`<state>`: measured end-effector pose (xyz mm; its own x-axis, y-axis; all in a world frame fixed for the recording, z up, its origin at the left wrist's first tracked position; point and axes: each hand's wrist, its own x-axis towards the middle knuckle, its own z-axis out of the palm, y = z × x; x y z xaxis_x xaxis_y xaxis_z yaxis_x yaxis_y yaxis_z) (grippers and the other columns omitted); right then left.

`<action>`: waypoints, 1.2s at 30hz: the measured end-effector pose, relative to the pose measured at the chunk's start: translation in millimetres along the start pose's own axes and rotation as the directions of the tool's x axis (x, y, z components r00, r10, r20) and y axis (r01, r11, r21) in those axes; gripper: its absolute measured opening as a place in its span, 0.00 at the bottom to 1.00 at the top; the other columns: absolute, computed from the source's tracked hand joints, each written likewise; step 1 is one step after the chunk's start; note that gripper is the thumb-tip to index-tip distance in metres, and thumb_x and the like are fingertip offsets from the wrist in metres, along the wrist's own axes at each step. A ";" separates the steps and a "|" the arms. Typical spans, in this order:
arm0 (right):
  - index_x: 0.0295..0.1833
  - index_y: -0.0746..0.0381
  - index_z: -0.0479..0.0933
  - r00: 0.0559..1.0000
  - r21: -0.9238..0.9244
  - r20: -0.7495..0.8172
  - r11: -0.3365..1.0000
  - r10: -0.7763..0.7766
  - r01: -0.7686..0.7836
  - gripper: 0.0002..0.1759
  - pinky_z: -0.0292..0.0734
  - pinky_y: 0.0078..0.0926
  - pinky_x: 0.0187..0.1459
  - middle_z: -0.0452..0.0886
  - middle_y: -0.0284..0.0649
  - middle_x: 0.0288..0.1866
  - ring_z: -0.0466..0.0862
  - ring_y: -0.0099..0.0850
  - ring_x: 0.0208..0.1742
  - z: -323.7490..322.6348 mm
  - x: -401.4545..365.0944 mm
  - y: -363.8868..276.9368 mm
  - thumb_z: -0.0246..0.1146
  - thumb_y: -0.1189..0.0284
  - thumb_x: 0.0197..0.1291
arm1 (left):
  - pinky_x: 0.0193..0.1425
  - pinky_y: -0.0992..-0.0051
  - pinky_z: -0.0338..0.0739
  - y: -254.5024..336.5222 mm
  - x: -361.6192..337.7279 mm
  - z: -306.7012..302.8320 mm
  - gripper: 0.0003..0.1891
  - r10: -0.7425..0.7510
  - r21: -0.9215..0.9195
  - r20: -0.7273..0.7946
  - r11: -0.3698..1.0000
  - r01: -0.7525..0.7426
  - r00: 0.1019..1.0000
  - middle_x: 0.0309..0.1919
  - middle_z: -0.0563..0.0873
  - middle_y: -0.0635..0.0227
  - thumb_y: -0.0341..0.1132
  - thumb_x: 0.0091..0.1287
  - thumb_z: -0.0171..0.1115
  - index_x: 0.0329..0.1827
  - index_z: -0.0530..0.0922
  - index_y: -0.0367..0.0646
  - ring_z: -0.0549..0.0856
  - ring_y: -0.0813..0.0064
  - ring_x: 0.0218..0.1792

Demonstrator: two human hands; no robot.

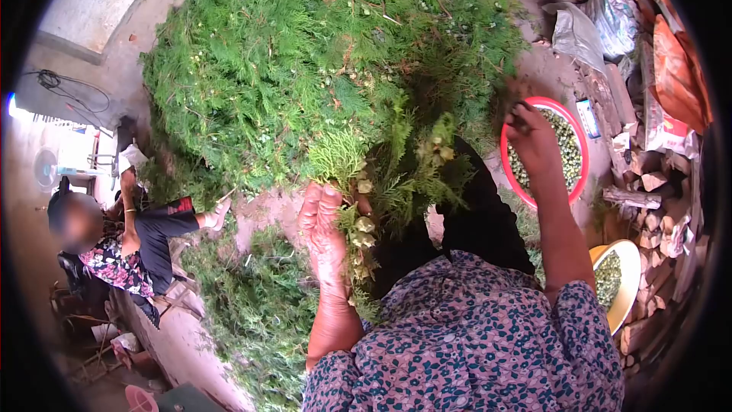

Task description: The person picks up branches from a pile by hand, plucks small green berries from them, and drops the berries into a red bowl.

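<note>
My left hand [325, 225] is closed around a leafy conifer branch [364, 221], which hangs in front of my lap. Pale green cones cluster along its stem, and its feathery tips spread up and to the right. Over the left rim of a red-rimmed basin [584, 154], my right hand [531, 137] has its fingers curled together. Something dark shows at those fingertips, blurred, and I cannot make out what it is. Many small green cones [566, 145] lie in the basin.
A big heap of conifer branches [267, 69] rises ahead; more cut greenery [263, 297] lies at left. A yellow basin [629, 290] of cones stands at right, near stacked firewood [652, 259] and sacks [579, 38]. Another person [126, 252] sits at far left.
</note>
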<state>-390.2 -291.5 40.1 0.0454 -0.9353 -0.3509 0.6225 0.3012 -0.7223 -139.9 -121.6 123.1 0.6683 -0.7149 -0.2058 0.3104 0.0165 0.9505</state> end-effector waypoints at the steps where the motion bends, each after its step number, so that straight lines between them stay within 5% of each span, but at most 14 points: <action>1: 0.46 0.66 0.70 0.997 0.077 -0.074 0.997 0.018 -0.013 0.12 0.70 0.20 0.32 0.75 0.42 0.31 0.74 0.27 0.33 -43.6 25.4 4.0 0.58 0.72 0.58 | 0.28 0.78 0.73 2.0 -0.4 0.6 0.13 -0.119 -0.116 0.001 0.986 0.118 0.993 0.33 0.79 0.67 0.43 0.60 0.61 0.38 0.74 0.43 0.78 0.76 0.27; 3: 0.47 0.69 0.71 0.950 0.156 -0.297 0.986 0.100 -0.055 0.15 0.74 0.27 0.35 0.77 0.45 0.36 0.77 0.34 0.37 -144.1 77.2 6.2 0.58 0.70 0.58 | 0.33 0.77 0.74 -0.4 2.1 -4.3 0.16 -0.096 -0.143 -0.015 0.985 0.093 0.995 0.37 0.79 0.65 0.43 0.58 0.63 0.42 0.74 0.41 0.78 0.75 0.28; 4: 0.48 0.70 0.71 0.926 -0.582 -0.297 0.813 -0.232 0.017 0.19 0.74 0.30 0.40 0.77 0.47 0.38 0.77 0.37 0.39 -139.0 55.1 -5.2 0.61 0.67 0.56 | 0.35 0.77 0.74 0.3 2.0 -3.9 0.17 -0.069 -0.195 0.003 0.978 0.068 0.998 0.36 0.79 0.65 0.43 0.58 0.63 0.42 0.73 0.41 0.78 0.75 0.28; 5: 0.49 0.72 0.71 0.884 -0.986 -0.062 0.167 -0.464 0.018 0.24 0.74 0.33 0.45 0.77 0.50 0.40 0.77 0.39 0.42 -132.8 26.9 -15.6 0.64 0.64 0.53 | 0.37 0.77 0.73 0.7 1.8 -3.7 0.17 -0.041 -0.247 0.018 0.968 0.045 0.999 0.35 0.79 0.66 0.43 0.57 0.63 0.43 0.73 0.40 0.77 0.75 0.29; 8: 0.50 0.74 0.71 0.709 -0.983 0.181 -0.098 -0.682 0.157 0.34 0.73 0.35 0.48 0.78 0.54 0.41 0.78 0.43 0.45 -199.5 28.0 -24.6 0.69 0.57 0.46 | 0.32 0.78 0.74 -11.3 10.8 -24.6 0.15 -0.005 -0.115 0.059 0.993 0.012 0.998 0.32 0.83 0.66 0.45 0.58 0.62 0.38 0.77 0.42 0.80 0.77 0.30; 11: 0.49 0.73 0.72 0.825 -0.921 0.177 -0.387 -0.537 -0.055 0.36 0.73 0.39 0.46 0.78 0.55 0.41 0.79 0.45 0.45 -270.3 51.3 -42.8 0.69 0.54 0.44 | 0.33 0.77 0.72 -13.9 10.7 -25.3 0.16 -0.004 -0.020 0.038 1.000 0.004 0.999 0.27 0.83 0.66 0.47 0.57 0.60 0.32 0.80 0.40 0.79 0.79 0.28; 12: 0.49 0.72 0.72 0.875 -0.907 0.132 -0.414 -0.465 -0.084 0.37 0.73 0.36 0.45 0.78 0.55 0.40 0.79 0.46 0.44 -255.6 49.9 -48.2 0.68 0.52 0.43 | 0.34 0.77 0.70 -20.2 12.3 -28.9 0.15 0.241 0.287 0.075 0.924 -0.253 0.968 0.26 0.82 0.68 0.46 0.58 0.58 0.32 0.80 0.41 0.79 0.81 0.28; 13: 0.49 0.72 0.72 0.876 -0.906 0.124 -0.414 -0.466 -0.092 0.37 0.73 0.36 0.45 0.78 0.55 0.40 0.79 0.46 0.44 -238.7 53.6 -48.8 0.68 0.52 0.43 | 0.35 0.78 0.69 -24.0 13.0 -30.6 0.14 0.444 0.544 0.189 0.695 -0.470 0.876 0.26 0.82 0.70 0.45 0.59 0.56 0.32 0.80 0.41 0.78 0.82 0.27; 14: 0.44 0.67 0.73 0.889 -0.902 -0.103 0.419 -0.446 0.106 0.24 0.72 0.28 0.36 0.75 0.45 0.33 0.77 0.37 0.35 -195.7 53.3 -44.2 0.63 0.58 0.52 | 0.41 0.80 0.64 -6.9 7.1 -26.0 0.14 -0.006 0.239 0.183 0.970 -0.039 0.983 0.30 0.82 0.76 0.44 0.64 0.48 0.41 0.79 0.47 0.78 0.84 0.30; 15: 0.39 0.62 0.73 0.936 -0.235 -0.230 0.949 -0.265 0.211 0.12 0.72 0.20 0.27 0.73 0.35 0.25 0.75 0.27 0.27 -145.0 41.4 -36.4 0.57 0.64 0.60 | 0.41 0.80 0.64 -10.4 7.6 -28.3 0.14 -0.011 0.243 0.188 0.969 -0.035 0.982 0.30 0.82 0.76 0.44 0.64 0.48 0.41 0.79 0.47 0.78 0.84 0.30; 19: 0.37 0.63 0.74 0.956 -0.474 0.258 0.843 -0.141 0.252 0.11 0.68 0.15 0.19 0.75 0.33 0.22 0.74 0.18 0.17 63.0 -78.9 -24.0 0.57 0.65 0.61 | 0.41 0.79 0.63 -22.9 8.8 -30.5 0.17 0.177 0.446 0.355 0.831 -0.332 0.918 0.35 0.81 0.80 0.45 0.67 0.36 0.47 0.75 0.53 0.77 0.84 0.34; 21: 0.40 0.66 0.72 0.853 -0.482 0.519 0.807 -0.051 0.341 0.11 0.70 0.16 0.20 0.76 0.35 0.23 0.76 0.21 0.18 98.4 -103.8 2.0 0.62 0.70 0.56 | 0.38 0.79 0.64 -13.0 2.4 -21.0 0.22 0.364 0.666 0.499 0.419 -0.617 0.786 0.36 0.81 0.80 0.52 0.68 0.33 0.46 0.75 0.52 0.77 0.84 0.33; 25: 0.39 0.68 0.71 0.723 -0.499 0.682 0.655 -0.108 0.567 0.18 0.70 0.20 0.22 0.75 0.40 0.22 0.76 0.22 0.21 131.9 -110.9 49.9 0.67 0.67 0.51 | 0.42 0.81 0.61 -4.9 -10.4 -6.8 0.16 -0.068 0.541 -0.024 0.838 0.071 0.997 0.41 0.81 0.69 0.37 0.59 0.59 0.48 0.75 0.42 0.70 0.80 0.29; 36: 0.37 0.66 0.73 0.749 -0.358 0.654 0.829 -0.105 0.429 0.09 0.71 0.20 0.28 0.76 0.38 0.27 0.75 0.22 0.25 147.1 -112.8 68.6 0.64 0.76 0.51 | 0.39 0.77 0.72 4.5 -4.1 -9.5 0.09 0.124 0.285 0.020 0.950 -0.125 0.992 0.31 0.82 0.73 0.33 0.55 0.67 0.37 0.79 0.40 0.77 0.81 0.32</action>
<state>-237.7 -192.7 117.7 0.4800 -0.8535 0.2028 0.2561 -0.0848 -0.9629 -134.8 -111.9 126.0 0.6883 -0.7209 -0.0815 0.0192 -0.0942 0.9954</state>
